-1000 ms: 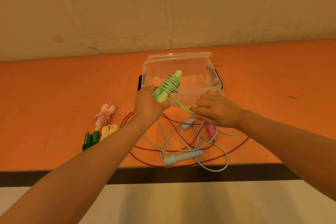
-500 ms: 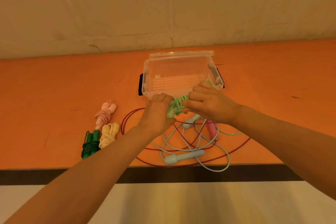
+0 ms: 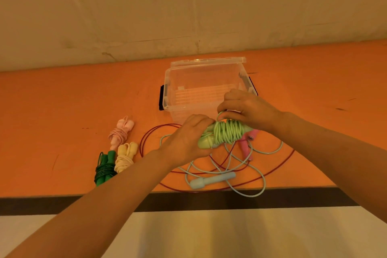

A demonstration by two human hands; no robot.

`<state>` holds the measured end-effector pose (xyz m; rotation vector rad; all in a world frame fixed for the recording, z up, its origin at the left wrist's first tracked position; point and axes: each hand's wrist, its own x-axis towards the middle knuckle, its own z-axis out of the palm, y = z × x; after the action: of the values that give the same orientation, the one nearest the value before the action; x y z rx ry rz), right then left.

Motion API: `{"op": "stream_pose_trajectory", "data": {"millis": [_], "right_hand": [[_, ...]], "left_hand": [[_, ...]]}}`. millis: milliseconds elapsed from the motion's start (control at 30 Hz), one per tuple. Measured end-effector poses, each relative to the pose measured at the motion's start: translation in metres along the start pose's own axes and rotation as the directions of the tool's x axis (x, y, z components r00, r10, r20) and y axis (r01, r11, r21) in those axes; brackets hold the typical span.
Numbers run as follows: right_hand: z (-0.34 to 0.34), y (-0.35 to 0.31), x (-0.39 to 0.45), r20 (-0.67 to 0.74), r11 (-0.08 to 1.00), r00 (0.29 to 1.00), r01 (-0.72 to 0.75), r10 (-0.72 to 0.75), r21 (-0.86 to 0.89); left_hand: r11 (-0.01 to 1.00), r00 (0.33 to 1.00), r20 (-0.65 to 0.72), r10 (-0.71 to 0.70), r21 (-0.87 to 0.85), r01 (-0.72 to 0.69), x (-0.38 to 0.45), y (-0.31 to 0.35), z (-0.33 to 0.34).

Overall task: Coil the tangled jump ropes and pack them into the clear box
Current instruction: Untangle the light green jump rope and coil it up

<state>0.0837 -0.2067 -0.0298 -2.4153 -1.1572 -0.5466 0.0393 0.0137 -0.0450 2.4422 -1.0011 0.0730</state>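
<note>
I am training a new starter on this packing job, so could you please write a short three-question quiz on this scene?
1. True or false: the clear plastic box already holds a coiled rope.
2. Which hand grips the handles of the light green jump rope: (a) the left hand or (b) the right hand?
3. How many coiled rope bundles lie on the orange table left of the tangle?

Key: 1. False, it is empty. 2. (a). 3. Three: the pink bundle, the cream bundle and the dark green bundle.

Orange tabletop [image 3: 62, 111], scuffed, few dark marks. Dark band [image 3: 209, 201] along its near edge. Behind it a pale wall [image 3: 125, 6], cracked and stained. Pale floor [image 3: 209, 236] below, warm yellowish light.
</note>
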Motion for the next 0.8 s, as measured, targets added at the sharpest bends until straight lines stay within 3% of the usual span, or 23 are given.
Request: {"op": "stream_pose_trajectory", "data": {"millis": [233,433,700,800], "right_hand": [[0.003,-0.006,-0.006,-0.040,0.994,0.999,-0.004,0.009,0.113],[0.008,0.000,-0.010,-0.026,0.995,0.999,-0.018,0.021,0.098],[0.000,0.009,-0.003,0.251,0.969,0.964,-0.141,0.087,0.205],[-0.002,0.011,-0.004,0.309,0.957,0.947,-0.171,0.094,0.233]], "left_hand": [[0.994,0.993,0.094,-0.073,0.094,0.064,0.003,0.002,0.005],[0.997,0.997,0.072,0.014,0.077,-0.020,0.000,0.001,0.010],[0.969,0.970,-0.003,0.243,0.036,-0.242,-0.012,-0.002,0.007],[0.952,0.958,-0.062,0.280,0.142,-0.270,-0.018,0.000,0.001]]}}
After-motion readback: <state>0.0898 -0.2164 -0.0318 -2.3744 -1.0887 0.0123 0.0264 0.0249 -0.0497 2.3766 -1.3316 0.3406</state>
